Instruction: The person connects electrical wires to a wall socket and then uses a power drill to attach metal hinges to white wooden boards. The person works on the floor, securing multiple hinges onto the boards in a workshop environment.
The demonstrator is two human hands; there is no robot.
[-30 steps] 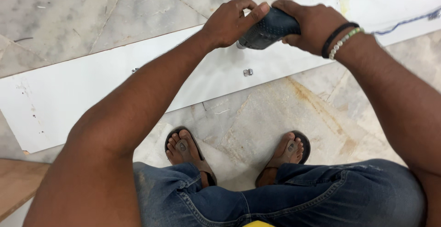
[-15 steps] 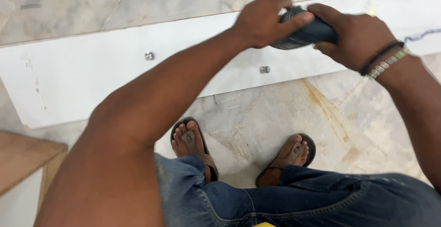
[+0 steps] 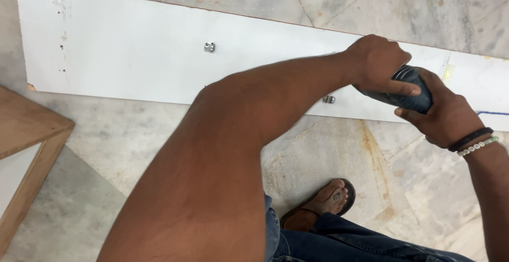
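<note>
A long white board [image 3: 132, 55] lies flat on the marble floor. Over its right part, both my hands grip a dark power tool [image 3: 405, 89]. My left hand [image 3: 379, 63] wraps over the tool's top. From below and the right, my right hand [image 3: 448, 116] holds the tool's body; that wrist wears a black band and a beaded bracelet. Two small metal fittings sit on the board: one [image 3: 210, 46] near its middle, another [image 3: 328, 99] by the near edge, just left of the tool. The tool's tip is hidden behind my hands.
A wooden frame piece [image 3: 26, 134] rests on the floor at the left. My foot in a sandal [image 3: 323, 203] and my jeans-clad leg [image 3: 360, 243] are at the bottom. A thin blue cord [image 3: 493, 113] runs off to the right.
The view has swung left and down, so the board's left end and the wooden frame show more. My hands stay on the tool, now lower and further right in view.
</note>
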